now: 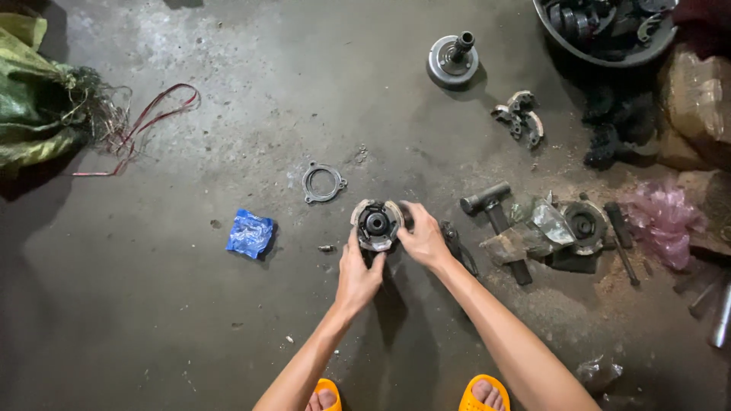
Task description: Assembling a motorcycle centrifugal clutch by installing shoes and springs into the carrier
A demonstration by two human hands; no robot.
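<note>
Both my hands hold a round metal clutch assembly with a black hub just above the concrete floor. My left hand grips its lower left edge from below. My right hand holds its right side, fingers wrapped over the rim. A flat metal ring plate lies on the floor to the upper left of the part. A small bolt lies just left of my left hand.
A hammer, another round part on rags and a rod lie to the right. A hub with a shaft, clutch shoes and a tub of parts are farther back. A blue packet and a green sack with wires are at the left.
</note>
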